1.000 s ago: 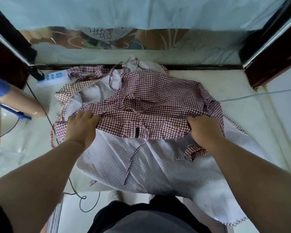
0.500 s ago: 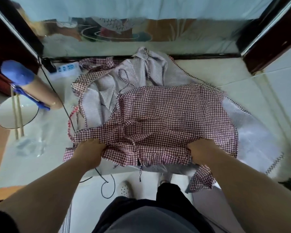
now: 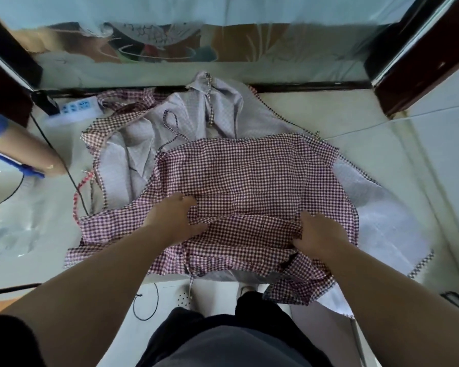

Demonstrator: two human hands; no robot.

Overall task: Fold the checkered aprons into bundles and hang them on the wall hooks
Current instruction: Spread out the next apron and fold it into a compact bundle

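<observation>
A red-and-white checkered apron [image 3: 249,176] lies spread on the pale table [image 3: 382,133], its near edge hanging over the front. Under it lies a second apron [image 3: 196,115], pale inner side up, with checkered trim and ties. My left hand [image 3: 175,218] pinches a fold of the top apron left of its middle. My right hand [image 3: 321,234] grips a bunched fold of the same cloth on the right. A thin tie [image 3: 190,284] dangles off the table's front edge. No wall hooks are in view.
A white power strip [image 3: 74,108] with a black cable [image 3: 64,165] lies at the back left. Another person's forearm [image 3: 24,152] with a blue sleeve reaches in from the left. A shiny panel [image 3: 196,49] runs behind the table. Dark wooden frames stand at both sides.
Both hands moved inward from the apron's near corners toward its middle and now gather folds there. The top apron lies flatter and nearer the front edge.
</observation>
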